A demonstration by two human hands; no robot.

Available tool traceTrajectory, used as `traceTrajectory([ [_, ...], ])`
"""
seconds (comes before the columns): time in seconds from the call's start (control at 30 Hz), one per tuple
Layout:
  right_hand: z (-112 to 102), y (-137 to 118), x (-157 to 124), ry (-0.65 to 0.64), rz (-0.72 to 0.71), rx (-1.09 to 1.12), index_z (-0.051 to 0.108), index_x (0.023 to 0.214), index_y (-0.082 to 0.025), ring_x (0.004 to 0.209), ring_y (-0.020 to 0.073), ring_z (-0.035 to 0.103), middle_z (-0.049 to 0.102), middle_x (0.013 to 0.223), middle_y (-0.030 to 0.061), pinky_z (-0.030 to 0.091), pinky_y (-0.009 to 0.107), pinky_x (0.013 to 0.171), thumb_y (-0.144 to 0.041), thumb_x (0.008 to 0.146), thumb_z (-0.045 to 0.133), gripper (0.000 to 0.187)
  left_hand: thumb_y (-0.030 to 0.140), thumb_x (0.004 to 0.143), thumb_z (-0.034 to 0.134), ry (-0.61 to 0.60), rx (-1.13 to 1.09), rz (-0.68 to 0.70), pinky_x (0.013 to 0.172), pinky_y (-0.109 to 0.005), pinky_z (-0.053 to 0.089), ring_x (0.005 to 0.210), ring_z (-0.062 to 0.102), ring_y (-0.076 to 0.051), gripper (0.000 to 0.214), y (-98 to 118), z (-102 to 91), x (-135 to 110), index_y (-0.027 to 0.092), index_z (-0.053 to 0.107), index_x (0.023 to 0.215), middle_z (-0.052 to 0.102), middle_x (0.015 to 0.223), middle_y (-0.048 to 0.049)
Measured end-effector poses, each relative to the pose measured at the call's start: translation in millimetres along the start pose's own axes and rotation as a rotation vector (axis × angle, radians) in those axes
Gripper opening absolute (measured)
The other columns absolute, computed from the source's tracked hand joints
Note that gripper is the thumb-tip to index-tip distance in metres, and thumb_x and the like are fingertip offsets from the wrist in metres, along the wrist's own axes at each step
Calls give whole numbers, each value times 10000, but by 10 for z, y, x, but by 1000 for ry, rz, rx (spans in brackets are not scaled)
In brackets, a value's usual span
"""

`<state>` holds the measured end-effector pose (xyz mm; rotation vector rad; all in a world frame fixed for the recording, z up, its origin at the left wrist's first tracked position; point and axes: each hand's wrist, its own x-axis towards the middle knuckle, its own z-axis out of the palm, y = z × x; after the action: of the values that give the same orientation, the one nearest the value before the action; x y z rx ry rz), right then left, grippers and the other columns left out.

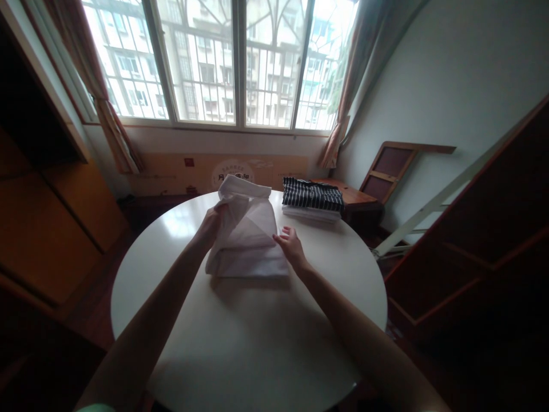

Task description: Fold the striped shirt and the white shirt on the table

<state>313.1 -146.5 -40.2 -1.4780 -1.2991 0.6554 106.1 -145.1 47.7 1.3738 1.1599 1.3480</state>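
A white shirt [251,254], partly folded, lies in the middle of the round white table [257,343]. At its far end a collar-like band of cloth [244,186] stands up. My left hand [211,224] is closed on the shirt's left side, lifting some of the fabric. At the right edge my right hand [291,245] pinches a bit of the cloth between thumb and finger, the other fingers loosely curled. Beyond my right hand is a stack with a black-and-white striped folded garment [312,194] on top of folded white cloth [311,214].
A wooden chair [388,166] stands behind the table at the right, near a pale ladder-like frame [429,212] and a dark red wooden panel [484,240]. A printed cardboard box [171,171] lies under the barred window [206,74]. Wooden cabinets [51,229] are at left.
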Motion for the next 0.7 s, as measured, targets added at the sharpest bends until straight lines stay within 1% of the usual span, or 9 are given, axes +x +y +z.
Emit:
traceTrajectory([
  [0.07,-6,2,123,-50,135,114,501,1033,-151,744,170,604,610,973,102,474,271,633,-301,646,651,442,393,744,430,24,-43,-31,495,-270,448,598,582,-190,364,9,45,-31,108,598,896,616,638,-51],
  [0.13,-6,-11,246,-164,223,177,545,887,-147,550,121,560,621,721,37,434,223,502,-267,626,680,317,399,739,446,25,-40,-33,498,-254,438,580,570,-169,351,12,89,-62,116,608,867,612,650,-44],
  [0.2,-1,-46,348,-329,306,207,548,706,-151,417,82,471,541,503,-20,362,189,411,-219,622,685,175,413,741,442,6,2,-13,502,-250,427,572,556,-158,365,-4,117,-88,110,613,853,611,663,-45],
  [0.27,6,-110,417,-448,376,226,514,586,-159,362,65,410,462,398,-46,305,174,368,-178,635,661,157,426,751,427,-29,61,23,516,-254,423,582,547,-156,393,-42,121,-112,96,617,849,617,685,-52],
  [0.33,12,-200,449,-496,407,264,480,538,-169,350,62,390,435,380,-49,286,170,355,-174,683,603,190,438,764,413,-123,145,78,554,-265,433,615,549,-161,410,-86,103,-143,97,626,845,630,713,-56],
  [0.4,22,-306,450,-532,401,360,462,533,-178,363,66,397,440,405,-42,297,171,364,-191,756,505,227,442,779,406,-288,245,149,641,-285,451,720,571,-185,409,-114,76,-188,122,636,889,652,796,-58],
  [0.5,65,-453,422,-547,315,566,470,583,-193,439,79,451,491,495,-29,374,181,439,-209,834,368,271,418,786,436,-491,373,278,855,-331,411,1007,532,-230,424,-112,53,-268,174,575,1104,617,1081,-55],
  [0.6,158,-560,413,-503,214,743,473,625,-205,533,91,500,527,570,-24,429,189,540,-221,856,333,271,406,764,494,-459,460,347,976,-364,320,1185,405,-260,554,-88,39,-314,181,437,1266,470,1299,-67],
  [0.7,277,-670,451,-516,247,900,475,634,-201,535,77,498,520,567,-33,434,168,566,-181,843,363,238,399,757,506,-399,434,340,969,-373,335,1180,410,-278,587,-71,-31,-287,179,404,1292,479,1289,-71],
])
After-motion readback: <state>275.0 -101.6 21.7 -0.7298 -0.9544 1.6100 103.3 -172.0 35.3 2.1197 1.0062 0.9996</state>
